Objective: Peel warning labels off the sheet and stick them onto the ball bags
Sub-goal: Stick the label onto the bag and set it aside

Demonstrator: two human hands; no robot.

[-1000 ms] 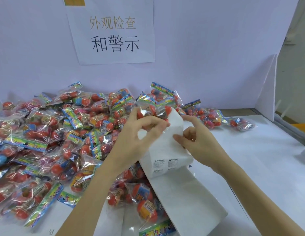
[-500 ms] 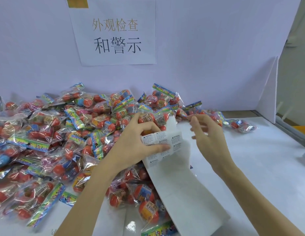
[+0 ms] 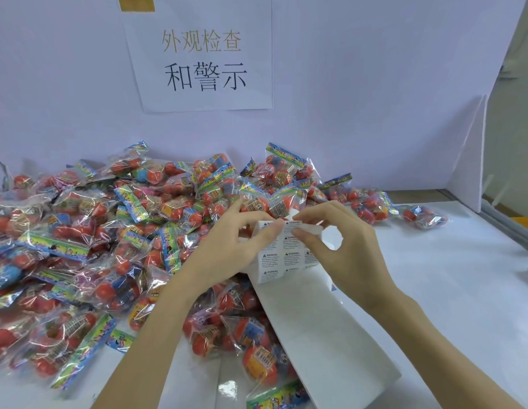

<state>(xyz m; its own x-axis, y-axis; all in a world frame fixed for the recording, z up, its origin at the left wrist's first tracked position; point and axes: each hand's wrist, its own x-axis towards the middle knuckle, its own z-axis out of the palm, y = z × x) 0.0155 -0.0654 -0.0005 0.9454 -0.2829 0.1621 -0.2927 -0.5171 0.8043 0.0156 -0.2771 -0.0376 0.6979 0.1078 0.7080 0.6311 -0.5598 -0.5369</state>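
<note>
A white label sheet [image 3: 324, 329] runs from the table's near edge up to my hands, its upper end folded over so rows of small warning labels [image 3: 286, 255] face me. My left hand [image 3: 227, 246] grips that folded end, thumb on the top row. My right hand [image 3: 342, 246] pinches the top edge of one label near the fold with thumb and forefinger. A big heap of clear ball bags [image 3: 109, 237] with red balls and coloured headers covers the table's left and middle, some lying under the sheet.
A white board [image 3: 375, 98] stands behind the heap, with a paper sign [image 3: 203, 54] of Chinese characters on it. A few bags [image 3: 419, 215] lie at the back right. A white table top [image 3: 463, 290] lies to the right, ending at a metal rail [image 3: 510, 225].
The sheet's end was turned over so the labels face me. My right hand, lifted off half a second ago, has come back to the top row and pinches a label there.
</note>
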